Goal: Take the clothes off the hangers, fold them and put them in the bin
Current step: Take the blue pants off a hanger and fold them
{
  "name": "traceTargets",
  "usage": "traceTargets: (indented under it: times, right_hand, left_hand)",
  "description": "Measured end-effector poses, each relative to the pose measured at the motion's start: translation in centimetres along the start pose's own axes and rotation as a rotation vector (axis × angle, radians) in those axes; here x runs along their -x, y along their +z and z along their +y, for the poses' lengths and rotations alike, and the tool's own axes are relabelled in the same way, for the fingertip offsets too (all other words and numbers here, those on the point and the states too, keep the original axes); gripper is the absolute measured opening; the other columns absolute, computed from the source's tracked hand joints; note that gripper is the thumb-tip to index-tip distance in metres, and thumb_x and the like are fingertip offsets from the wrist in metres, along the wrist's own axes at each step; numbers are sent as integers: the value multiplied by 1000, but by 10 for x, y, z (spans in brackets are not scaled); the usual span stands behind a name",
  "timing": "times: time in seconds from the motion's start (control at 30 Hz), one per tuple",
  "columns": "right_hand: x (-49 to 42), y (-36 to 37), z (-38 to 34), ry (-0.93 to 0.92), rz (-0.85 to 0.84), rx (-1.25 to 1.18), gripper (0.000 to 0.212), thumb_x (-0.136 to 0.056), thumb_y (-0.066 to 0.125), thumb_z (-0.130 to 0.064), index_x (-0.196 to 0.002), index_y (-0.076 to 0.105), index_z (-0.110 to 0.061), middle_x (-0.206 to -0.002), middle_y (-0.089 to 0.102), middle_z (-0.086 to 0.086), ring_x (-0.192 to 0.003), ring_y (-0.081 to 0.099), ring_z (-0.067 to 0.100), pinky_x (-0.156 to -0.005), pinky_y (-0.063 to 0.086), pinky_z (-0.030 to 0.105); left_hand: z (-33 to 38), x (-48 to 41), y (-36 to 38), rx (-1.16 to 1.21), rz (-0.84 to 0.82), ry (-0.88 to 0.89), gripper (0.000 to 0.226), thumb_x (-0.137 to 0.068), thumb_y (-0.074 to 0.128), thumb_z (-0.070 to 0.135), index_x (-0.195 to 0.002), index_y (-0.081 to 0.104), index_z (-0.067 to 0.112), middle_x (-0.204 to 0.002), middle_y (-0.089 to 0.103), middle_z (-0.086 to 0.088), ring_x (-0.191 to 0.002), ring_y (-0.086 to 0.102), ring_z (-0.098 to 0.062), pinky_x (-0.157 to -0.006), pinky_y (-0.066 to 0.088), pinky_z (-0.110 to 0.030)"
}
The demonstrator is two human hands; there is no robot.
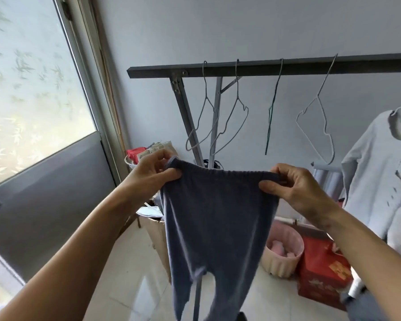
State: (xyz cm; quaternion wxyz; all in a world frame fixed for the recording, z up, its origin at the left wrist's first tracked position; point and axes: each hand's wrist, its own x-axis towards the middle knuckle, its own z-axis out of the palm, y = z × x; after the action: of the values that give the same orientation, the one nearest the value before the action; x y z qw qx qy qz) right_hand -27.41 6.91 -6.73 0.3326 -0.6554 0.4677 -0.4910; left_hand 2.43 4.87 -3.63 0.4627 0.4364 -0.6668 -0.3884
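Holds blue trousers [218,216] up before the rail [264,66], free of it. Pinches waistband [225,169] ends with left hand [153,174] and right hand [296,188], fingers [267,185] clamped on cloth, level, equally near. Hang straight down below fingers, long axis vertical. Judged: lengthwise fold next.

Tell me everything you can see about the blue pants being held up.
The pants are dusky blue-grey, a soft knit by the look. Their gathered elastic waistband is stretched wide between the left hand and right hand, each pinching one end. Off any hanger, the body hangs straight down in front of the clothes rack and splits into two legs low in the view; the leg ends are cut off.
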Motion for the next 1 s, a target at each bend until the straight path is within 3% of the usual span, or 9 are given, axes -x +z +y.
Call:
traceTargets:
  times: [0.1, 0.23, 0.4, 0.53, 0.67, 0.73, 0.8, 0.9, 1.0]
  right_hand:
    - [-1, 7, -7, -21, 20, -107, 17, -84, 70, -3, -79, 59, -14, -71, 64, 0, -70, 57, 10, -67, 45, 23]
    - [-2, 12, -20, -66, -38, -120, 17, -89, 63, 1, -82, 58, -14, -67, 62, -4, -66, 54, 8, -60, 44, 14]
    - [-7, 16, -30, -92, -87, -93, 17, -91, 61, 0, -84, 60, -16, -68, 59, -1, -67, 51, 9, -59, 42, 16]
    - [-9, 14, -32, -83, -81, -172, 27, -89, 59, 7, -103, 65, -15, -77, 71, -8, -76, 62, 4, -74, 50, 14]
    - [-11, 12, -31, -20, -153, -210, 18, -77, 60, -3, -85, 72, -15, -77, 69, -2, -78, 61, 7, -79, 45, 26]
    - [-10, 11, -32, 29, -268, -245, 24, -73, 51, -15, -79, 74, -15, -73, 66, 2, -72, 59, 10, -73, 41, 30]
    - [-9, 15, -34, 47, -351, -217, 28, -86, 46, -19, -82, 72, -9, -71, 68, 8, -68, 60, 16, -70, 41, 33]
    - [-11, 31, -40, -42, -350, 19, 14, -96, 55, -10, -102, 67, -13, -89, 73, 6, -74, 64, 16, -66, 46, 28]
    - [-16, 50, -48, -113, -443, 104, 48, -84, 72, -11, -128, 57, -24, -116, 64, -8, -98, 62, 8, -77, 55, 25]
  left_hand:
    - [2, 4, -5, -65, -45, -19, 19, -80, 62, 7, -95, 63, 20, -78, 61, 3, -75, 55, -11, -62, 45, -18]
    - [5, 10, -11, -246, -134, -73, 38, -67, 52, 17, -95, 72, 33, -89, 66, -1, -80, 61, -9, -68, 51, -22]
    - [5, 13, -14, -364, -183, -75, 23, -71, 54, 12, -73, 73, 24, -66, 62, 6, -68, 57, -7, -68, 47, -29]
    - [-1, 18, -15, -138, -111, -78, 21, -65, 54, 10, -78, 68, 2, -75, 57, -13, -74, 53, -23, -72, 40, -36]
    - [1, 22, -5, 104, -53, -62, 19, -64, 53, 6, -60, 67, 19, -64, 57, -2, -62, 54, -16, -66, 40, -32]
    - [4, 20, -1, 159, -79, -43, 21, -68, 55, 6, -64, 70, 20, -71, 64, -6, -68, 60, -20, -72, 45, -36]
    - [10, 18, 3, 134, -169, 10, 24, -72, 56, 6, -68, 72, 24, -92, 71, -5, -86, 67, -16, -78, 52, -28]
    - [19, 11, 14, -48, -334, 134, 31, -75, 55, 5, -66, 70, 31, -125, 61, 10, -113, 58, -5, -90, 50, -25]
    - [23, 6, 25, -101, -423, 200, 30, -77, 61, -4, -74, 71, 24, -141, 48, 8, -126, 51, -4, -102, 47, -33]
